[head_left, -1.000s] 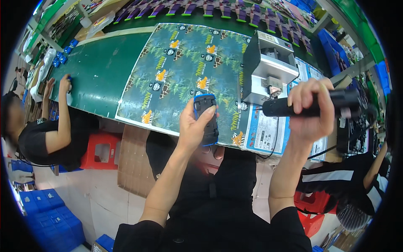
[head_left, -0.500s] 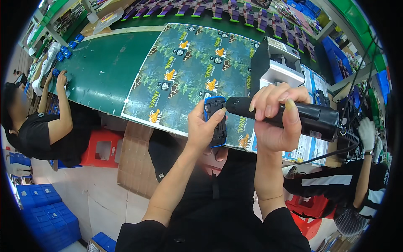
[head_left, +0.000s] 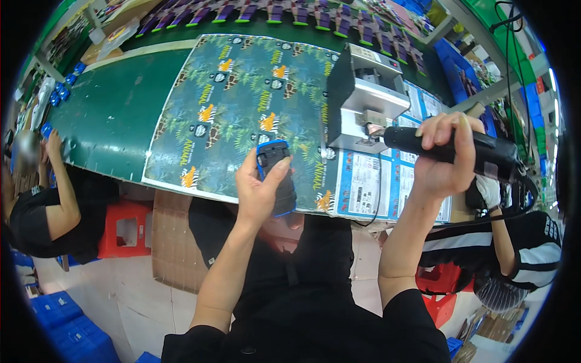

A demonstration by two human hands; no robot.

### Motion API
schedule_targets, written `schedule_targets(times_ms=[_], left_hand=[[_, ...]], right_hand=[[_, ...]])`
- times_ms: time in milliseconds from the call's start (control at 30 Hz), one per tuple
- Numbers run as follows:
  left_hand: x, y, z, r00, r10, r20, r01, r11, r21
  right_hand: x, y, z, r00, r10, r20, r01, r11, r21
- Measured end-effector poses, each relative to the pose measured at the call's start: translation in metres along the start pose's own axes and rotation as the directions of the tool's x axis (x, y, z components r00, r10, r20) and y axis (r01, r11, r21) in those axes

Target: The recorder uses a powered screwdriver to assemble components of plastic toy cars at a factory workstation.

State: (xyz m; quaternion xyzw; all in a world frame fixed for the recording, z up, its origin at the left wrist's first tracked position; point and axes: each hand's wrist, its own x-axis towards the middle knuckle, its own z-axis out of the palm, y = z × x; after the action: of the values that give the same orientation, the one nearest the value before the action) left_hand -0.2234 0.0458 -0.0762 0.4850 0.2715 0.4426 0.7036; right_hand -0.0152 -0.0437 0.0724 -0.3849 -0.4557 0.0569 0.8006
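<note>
My left hand (head_left: 256, 192) holds a blue toy car (head_left: 283, 192) with its black underside turned up, thumb pressed on the chassis, over the near edge of the printed sheet. In my right hand (head_left: 446, 154) is a black electric screwdriver (head_left: 408, 140), lying nearly level with its tip pointing left. The tip is at the front opening of a silver screw feeder (head_left: 358, 124). Whether a screw sits on the bit is too small to tell.
Printed animal sheets (head_left: 242, 115) cover the green bench (head_left: 115, 91). Purple-and-green pieces (head_left: 299, 15) line the back. A co-worker at left handles a blue piece (head_left: 46, 129); another's gloved hand (head_left: 488, 192) is at right. Red stools (head_left: 125, 230) and blue bins (head_left: 78, 339) stand below.
The screwdriver has left the toy car's underside and moved right to the screw feeder. The car stays in my left hand. The whole view has shifted, so the bench appears further left.
</note>
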Motion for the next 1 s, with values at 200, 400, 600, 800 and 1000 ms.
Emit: schedule_targets(times_ms=[200,400,600,800,1000], left_hand=[[0.0,-0.001,0.003,1.0,-0.003,-0.012,0.002,1.0,-0.024],[0.001,-0.001,0.005,1.0,-0.014,-0.024,0.014,1.0,0.006],[0.0,-0.001,0.003,0.999,-0.008,-0.038,0.008,1.0,-0.004],[0.001,0.001,0.006,1.0,-0.007,-0.02,0.008,0.999,0.037],[0.002,-0.002,0.002,1.0,-0.005,-0.021,0.005,0.999,0.038]], right_hand=[[0.0,0.026,-0.003,0.997,0.005,-0.08,-0.016,0.99,-0.14],[0.015,0.024,0.007,0.995,0.1,0.013,-0.093,0.963,-0.253],[0.029,0.027,0.004,0.951,0.3,0.069,-0.288,0.946,-0.147],[-0.015,0.009,0.007,0.969,0.202,0.142,-0.244,0.872,0.425],[-0.041,0.025,0.056,0.969,0.03,0.244,-0.15,0.859,0.49]])
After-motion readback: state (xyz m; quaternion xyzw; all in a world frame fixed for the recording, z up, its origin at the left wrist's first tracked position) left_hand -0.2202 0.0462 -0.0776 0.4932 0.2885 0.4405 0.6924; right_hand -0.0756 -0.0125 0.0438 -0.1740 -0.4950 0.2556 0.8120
